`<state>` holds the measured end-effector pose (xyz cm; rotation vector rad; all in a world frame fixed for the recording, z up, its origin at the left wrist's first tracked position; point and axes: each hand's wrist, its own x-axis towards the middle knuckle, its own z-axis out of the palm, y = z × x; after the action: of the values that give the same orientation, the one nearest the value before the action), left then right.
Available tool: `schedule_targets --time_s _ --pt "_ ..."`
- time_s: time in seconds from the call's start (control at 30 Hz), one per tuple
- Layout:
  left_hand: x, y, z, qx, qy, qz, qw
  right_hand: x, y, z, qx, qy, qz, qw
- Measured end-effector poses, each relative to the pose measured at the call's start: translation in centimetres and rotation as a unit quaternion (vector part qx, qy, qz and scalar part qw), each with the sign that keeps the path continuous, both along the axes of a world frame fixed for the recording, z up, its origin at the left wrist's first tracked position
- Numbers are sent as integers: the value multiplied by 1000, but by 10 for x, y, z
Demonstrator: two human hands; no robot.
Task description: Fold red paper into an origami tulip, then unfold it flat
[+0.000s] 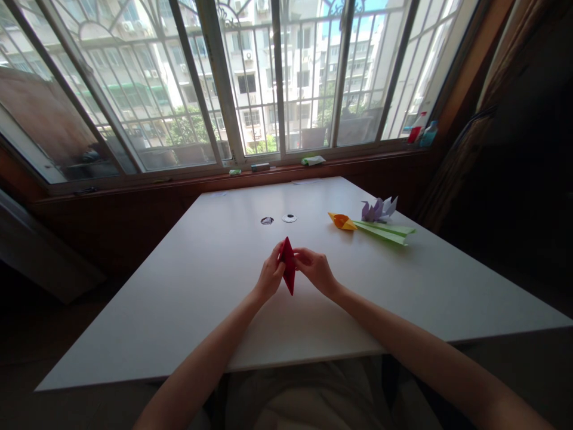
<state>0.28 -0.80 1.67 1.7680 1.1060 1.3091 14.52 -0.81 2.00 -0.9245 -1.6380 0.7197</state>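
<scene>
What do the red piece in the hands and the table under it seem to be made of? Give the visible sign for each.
Red piece: probably matte coloured paper, going by its thin, sharply creased, pointed shape. It is pinched between the left hand and the right hand.
Table: a smooth white top, perhaps laminate; its even sheen leaves that open.

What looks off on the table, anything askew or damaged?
Nothing stands out. Both hands, left hand and right hand, pinch a red paper fold above the table; the orange-green paper flower and purple one lie intact.
</scene>
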Motion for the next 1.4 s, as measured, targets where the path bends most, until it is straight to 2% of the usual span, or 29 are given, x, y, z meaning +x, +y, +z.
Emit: schedule_targets --time_s 0.2,0.37,0.5,0.77,1.1,1.4 --pt "-1 5 -3 -20 -23 6 1000 0 -1 1 35 -30 11 999" --pt "-2 11 -6 -43 -101 -11 994 1 2 -1 12 -18 -2 1000" --pt "-2 12 -6 -80 -124 -26 989 1 3 -2 -4 -4 7 1000" --pt "-3 11 -8 -72 -119 -14 990 1 1 -1 1 -13 6 1000" --pt "-3 10 -5 -59 -92 -29 994 0 -1 3 4 -17 0 1000" --pt "-2 8 -4 -62 -80 -28 995 1 1 -1 13 -39 -13 999"
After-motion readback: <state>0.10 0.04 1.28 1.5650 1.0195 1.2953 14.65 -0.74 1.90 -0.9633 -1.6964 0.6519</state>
